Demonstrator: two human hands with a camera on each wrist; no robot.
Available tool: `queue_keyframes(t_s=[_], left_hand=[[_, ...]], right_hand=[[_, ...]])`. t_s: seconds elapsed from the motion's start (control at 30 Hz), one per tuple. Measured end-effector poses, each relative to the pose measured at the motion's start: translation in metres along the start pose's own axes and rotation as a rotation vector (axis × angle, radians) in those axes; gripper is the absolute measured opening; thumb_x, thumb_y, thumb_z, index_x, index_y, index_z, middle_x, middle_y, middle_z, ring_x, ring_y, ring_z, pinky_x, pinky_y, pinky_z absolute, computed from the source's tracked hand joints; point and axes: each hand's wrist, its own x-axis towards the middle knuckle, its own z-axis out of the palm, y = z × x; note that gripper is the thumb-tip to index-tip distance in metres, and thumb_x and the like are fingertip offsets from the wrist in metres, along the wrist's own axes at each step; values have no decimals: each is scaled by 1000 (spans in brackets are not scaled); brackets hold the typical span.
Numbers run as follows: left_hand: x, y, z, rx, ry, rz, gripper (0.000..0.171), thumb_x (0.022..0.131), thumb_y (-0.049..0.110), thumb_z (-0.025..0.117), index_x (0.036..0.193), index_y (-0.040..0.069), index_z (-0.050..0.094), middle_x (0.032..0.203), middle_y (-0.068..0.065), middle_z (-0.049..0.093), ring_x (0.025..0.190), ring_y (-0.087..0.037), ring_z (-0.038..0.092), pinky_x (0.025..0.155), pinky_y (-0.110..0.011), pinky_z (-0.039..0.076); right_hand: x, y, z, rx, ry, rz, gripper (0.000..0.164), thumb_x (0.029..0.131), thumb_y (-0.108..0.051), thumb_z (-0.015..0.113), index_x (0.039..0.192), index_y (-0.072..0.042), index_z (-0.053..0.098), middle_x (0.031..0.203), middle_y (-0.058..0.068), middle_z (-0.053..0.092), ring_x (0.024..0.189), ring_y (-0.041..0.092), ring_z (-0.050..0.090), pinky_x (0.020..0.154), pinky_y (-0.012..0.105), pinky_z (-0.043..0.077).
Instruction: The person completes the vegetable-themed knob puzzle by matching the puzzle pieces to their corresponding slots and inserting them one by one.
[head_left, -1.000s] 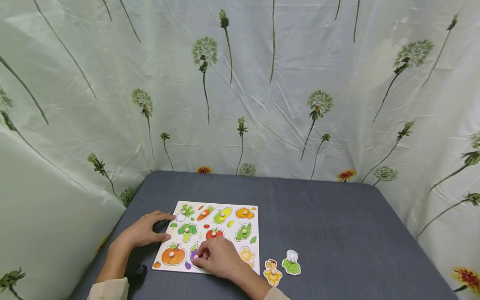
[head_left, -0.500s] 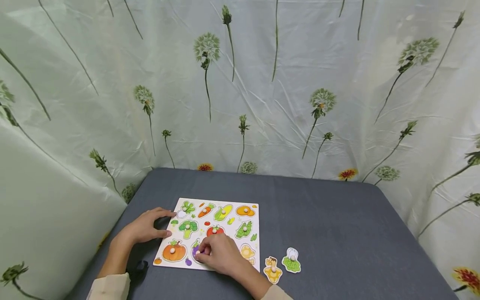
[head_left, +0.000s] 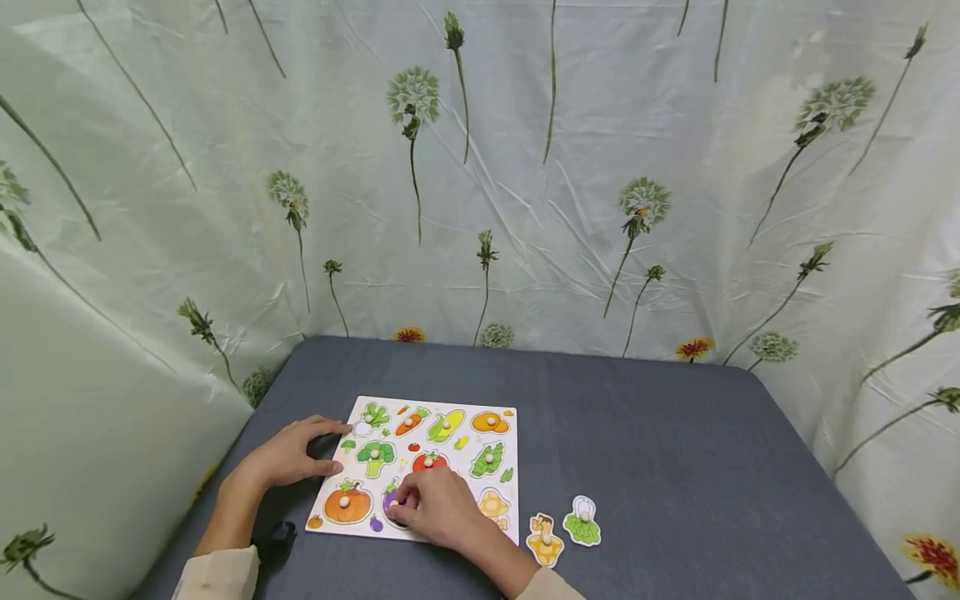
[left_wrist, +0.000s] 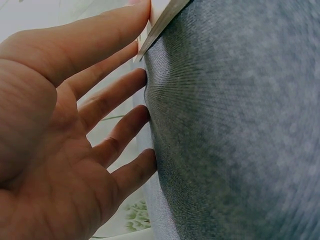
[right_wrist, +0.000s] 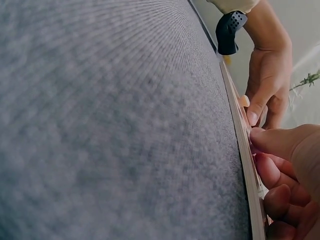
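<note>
A white puzzle board (head_left: 461, 481) with vegetable pieces lies on the table. My right hand (head_left: 442, 510) is over its front edge, thumb and fingertips pinching the knob of the purple eggplant piece (head_left: 388, 498), which the hand partly covers. The eggplant sits at its outline on the board. My left hand (head_left: 288, 457) is at the board's left edge, thumb and index fingertip touching it. In the left wrist view its other fingers (left_wrist: 120, 132) are spread, tips against the cloth. Right of the board lie a yellow mushroom piece (head_left: 546, 542) and a green-and-white cabbage piece (head_left: 582, 523).
Pumpkin (head_left: 348, 505), broccoli (head_left: 375, 451), tomato (head_left: 438, 458) and several other knobbed pieces are on the board. A pale mushroom outline (head_left: 492, 502) shows at its lower right. Grey cloth (head_left: 675, 467) covers the table, and a floral curtain (head_left: 525, 250) hangs behind.
The head view has shifted slightly. The right hand stays on the eggplant piece with only tiny movements, and the left hand stays at the board's edge.
</note>
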Motion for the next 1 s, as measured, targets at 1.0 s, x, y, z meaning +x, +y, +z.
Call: queue_keyframes(t_s=[1.0], left_hand=[[0, 6, -4, -3, -20, -33, 68, 82, 37, 86, 141, 12, 63, 146, -28, 51, 134, -58, 42, 101, -74, 39]], right_hand=[[-31, 43, -53, 120, 99, 17, 7, 89, -27, 82, 86, -22, 79, 68, -17, 58, 54, -7, 42, 52, 15, 36]])
